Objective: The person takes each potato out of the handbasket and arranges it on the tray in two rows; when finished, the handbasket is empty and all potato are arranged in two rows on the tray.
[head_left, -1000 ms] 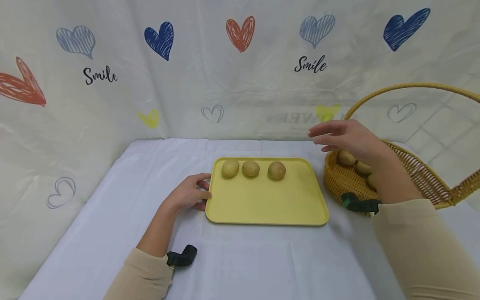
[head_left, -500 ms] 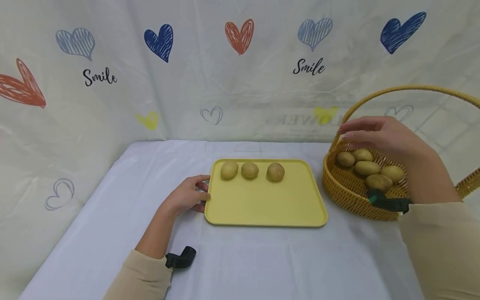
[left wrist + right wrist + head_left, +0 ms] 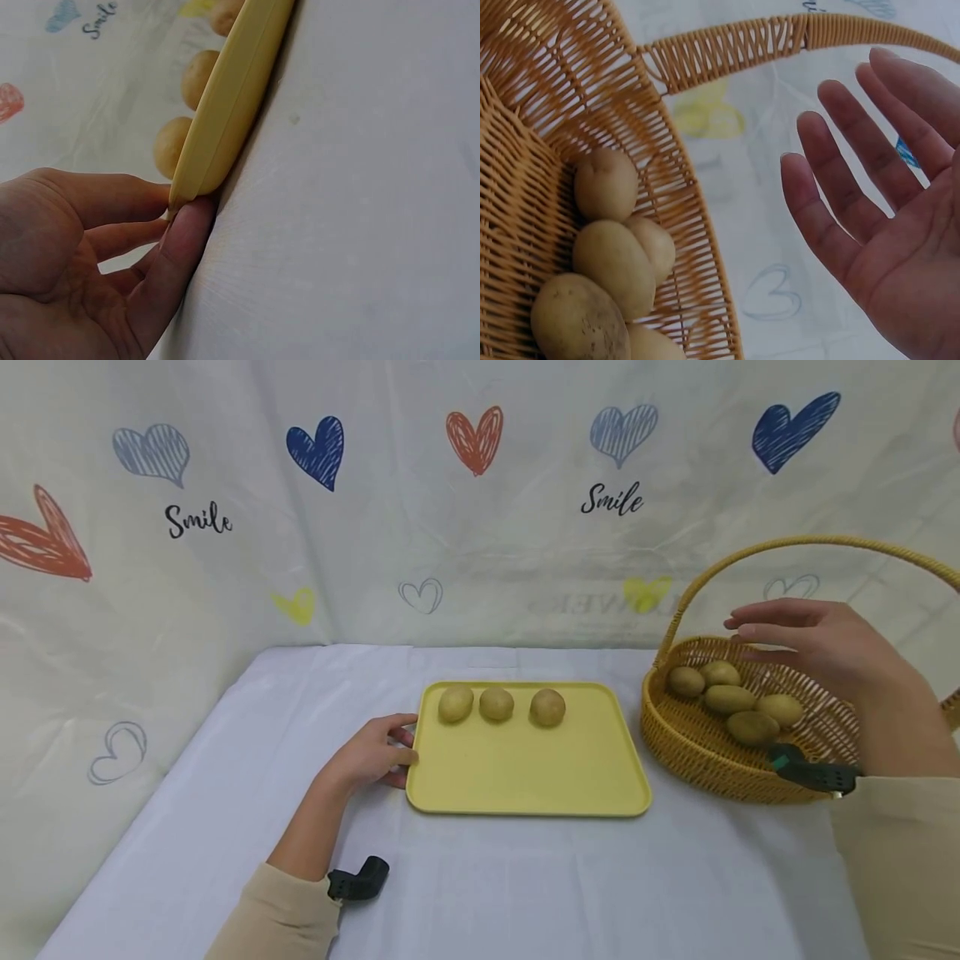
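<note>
A yellow tray [image 3: 525,768] lies on the table with three potatoes [image 3: 497,704] in a row along its far side. My left hand [image 3: 377,753] is at the tray's left edge; in the left wrist view its thumb and fingers pinch the rim [image 3: 214,142]. Over the right part of a wicker basket [image 3: 667,739] hovers my right hand [image 3: 832,643], holding nothing, its fingers loosely extended. Several potatoes [image 3: 729,699] lie inside the basket. In the right wrist view, the hand [image 3: 900,210] is apart from both the potatoes [image 3: 615,266] and the basket's rim.
The basket's tall arched handle [image 3: 810,540] rises beside my right hand. A white cloth [image 3: 487,893] covers the table, and a white curtain [image 3: 375,527] printed with hearts hangs behind it. A black wrist camera [image 3: 360,881] sits on the left wrist.
My right hand has moved right, from between the tray and basket to above the basket's right part, uncovering the potatoes inside. The left hand has stayed at the tray; the view has tilted slightly.
</note>
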Action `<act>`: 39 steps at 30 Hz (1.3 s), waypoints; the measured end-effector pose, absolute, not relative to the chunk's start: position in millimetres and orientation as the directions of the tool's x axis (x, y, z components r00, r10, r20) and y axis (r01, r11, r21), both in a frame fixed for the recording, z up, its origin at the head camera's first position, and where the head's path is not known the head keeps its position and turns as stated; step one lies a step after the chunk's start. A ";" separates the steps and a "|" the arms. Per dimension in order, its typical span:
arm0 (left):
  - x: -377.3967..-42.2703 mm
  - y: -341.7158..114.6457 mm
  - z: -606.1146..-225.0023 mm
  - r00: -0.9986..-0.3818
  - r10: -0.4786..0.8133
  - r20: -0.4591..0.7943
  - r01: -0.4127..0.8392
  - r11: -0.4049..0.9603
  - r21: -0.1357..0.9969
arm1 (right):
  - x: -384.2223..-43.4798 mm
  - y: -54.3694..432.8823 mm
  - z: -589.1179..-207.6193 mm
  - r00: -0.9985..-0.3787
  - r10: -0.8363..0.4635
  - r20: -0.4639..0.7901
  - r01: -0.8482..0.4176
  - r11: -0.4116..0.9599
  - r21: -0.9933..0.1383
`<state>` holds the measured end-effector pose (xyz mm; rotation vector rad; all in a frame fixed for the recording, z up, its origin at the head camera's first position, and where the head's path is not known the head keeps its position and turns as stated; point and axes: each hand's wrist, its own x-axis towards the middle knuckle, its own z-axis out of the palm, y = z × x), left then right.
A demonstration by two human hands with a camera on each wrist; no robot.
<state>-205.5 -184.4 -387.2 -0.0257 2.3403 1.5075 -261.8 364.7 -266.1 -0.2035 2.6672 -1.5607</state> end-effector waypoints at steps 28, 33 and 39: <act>-206.2 -186.3 -389.5 -0.936 0.174 -0.307 -0.213 0.414 0.885 | -258.0 400.0 -302.2 -0.990 -0.032 -0.136 0.093 0.575 -0.813; -205.6 -185.8 -388.6 -0.935 0.176 -0.308 -0.213 0.413 0.885 | -256.3 403.4 -305.7 -0.988 -0.023 -0.155 0.103 0.647 -0.755; -205.8 -185.4 -386.3 -0.936 0.162 -0.313 -0.222 0.419 0.881 | -256.0 407.6 -310.2 -0.978 -0.101 -0.181 0.064 0.682 -0.729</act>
